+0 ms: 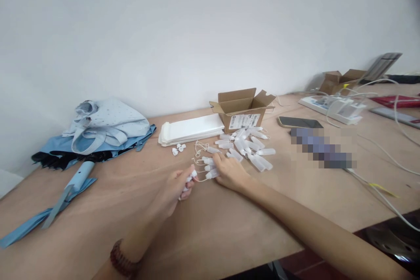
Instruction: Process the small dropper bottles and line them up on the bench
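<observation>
My left hand (175, 189) rests on the wooden table (210, 223) with its fingers curled round a small white plastic piece (191, 176). Just to its right, my right hand (230, 170) lies over a few small translucent plastic bottles (210, 167), fingers bent onto them. Thin pale strings (199, 148) lie just beyond both hands. A loose pile of several more bottles (251, 144) sits behind my right hand, in front of an open cardboard box (242, 107). Three small white caps (179, 148) lie near a stack of white packets (192, 129).
A folded blue umbrella and light blue cloth (98, 133) lie at the left. A phone (300, 122), a white power strip (334, 107) with cables, another small box (341, 79) and a blurred patch occupy the right. The table's front edge runs along the lower right.
</observation>
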Demonstrator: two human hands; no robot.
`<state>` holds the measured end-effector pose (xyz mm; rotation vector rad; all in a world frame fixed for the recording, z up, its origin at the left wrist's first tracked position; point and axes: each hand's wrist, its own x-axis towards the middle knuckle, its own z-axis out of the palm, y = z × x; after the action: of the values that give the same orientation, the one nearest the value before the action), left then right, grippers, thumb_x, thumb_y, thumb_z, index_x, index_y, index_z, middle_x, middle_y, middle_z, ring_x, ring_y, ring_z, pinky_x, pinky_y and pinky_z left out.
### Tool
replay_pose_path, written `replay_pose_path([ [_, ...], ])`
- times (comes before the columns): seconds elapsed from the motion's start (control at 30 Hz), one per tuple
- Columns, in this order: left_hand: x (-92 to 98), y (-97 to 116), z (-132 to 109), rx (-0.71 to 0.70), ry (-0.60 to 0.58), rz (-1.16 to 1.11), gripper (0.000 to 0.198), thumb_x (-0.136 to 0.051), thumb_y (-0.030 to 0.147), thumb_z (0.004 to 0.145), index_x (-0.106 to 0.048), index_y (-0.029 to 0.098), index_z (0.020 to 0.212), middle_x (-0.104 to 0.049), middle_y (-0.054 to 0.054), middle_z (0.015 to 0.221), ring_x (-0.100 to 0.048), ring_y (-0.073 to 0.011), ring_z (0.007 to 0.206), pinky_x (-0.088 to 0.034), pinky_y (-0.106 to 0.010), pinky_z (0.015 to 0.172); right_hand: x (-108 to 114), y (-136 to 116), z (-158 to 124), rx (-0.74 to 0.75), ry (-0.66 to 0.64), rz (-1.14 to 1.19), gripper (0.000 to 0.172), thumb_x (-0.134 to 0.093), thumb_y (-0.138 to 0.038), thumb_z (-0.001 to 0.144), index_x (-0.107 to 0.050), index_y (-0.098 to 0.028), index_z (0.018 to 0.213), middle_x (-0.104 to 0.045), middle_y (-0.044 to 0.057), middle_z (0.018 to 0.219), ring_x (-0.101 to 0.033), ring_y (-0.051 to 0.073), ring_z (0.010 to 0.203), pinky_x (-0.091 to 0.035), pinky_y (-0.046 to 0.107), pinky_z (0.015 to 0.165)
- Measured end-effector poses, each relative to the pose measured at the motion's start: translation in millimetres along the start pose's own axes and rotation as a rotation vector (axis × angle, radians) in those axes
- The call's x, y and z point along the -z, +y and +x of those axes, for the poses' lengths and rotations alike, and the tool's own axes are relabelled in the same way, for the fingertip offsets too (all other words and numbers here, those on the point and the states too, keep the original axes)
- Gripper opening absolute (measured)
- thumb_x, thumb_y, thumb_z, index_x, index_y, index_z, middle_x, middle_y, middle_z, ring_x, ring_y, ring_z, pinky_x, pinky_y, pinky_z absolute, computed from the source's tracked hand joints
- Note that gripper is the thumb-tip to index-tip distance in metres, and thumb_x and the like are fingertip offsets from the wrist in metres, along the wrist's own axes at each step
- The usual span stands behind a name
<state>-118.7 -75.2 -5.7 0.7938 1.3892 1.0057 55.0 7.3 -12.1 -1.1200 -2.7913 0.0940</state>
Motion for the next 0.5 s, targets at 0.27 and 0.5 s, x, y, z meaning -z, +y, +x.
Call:
replay_pose_path([
  [0.27,38.0,26,5,0.054,0.03,-0.566,0.031,-0.033,0.034,0.092,-0.054,0.012,0.081,-0.046,0.0,0.062,-0.033,-0.0062,0.037,-0.016,-0.015,0.029,4,6,0,-0.025,-0.022,-0.017,0.033,-0.046,-0.014,0.073,-0.045,-0.012,0.106,-0.061,0.015,0.103,-0.063,0.025,0.08,-0.041,0.031,0.061],
  [0.5,51.7,37,56,-0.224,0.705,-0.67,0.023,-0.032,0.017,0.087,-0.045,0.015,0.068,-0.043,0.003,0.059,-0.043,-0.0066,0.045,-0.033,-0.015,0.039,5,6,-1,-0.002,0.004,-0.039,0.033,-0.045,-0.014,0.072,-0.047,-0.011,0.105,-0.062,0.015,0.101,-0.063,0.027,0.078,-0.04,0.031,0.057],
])
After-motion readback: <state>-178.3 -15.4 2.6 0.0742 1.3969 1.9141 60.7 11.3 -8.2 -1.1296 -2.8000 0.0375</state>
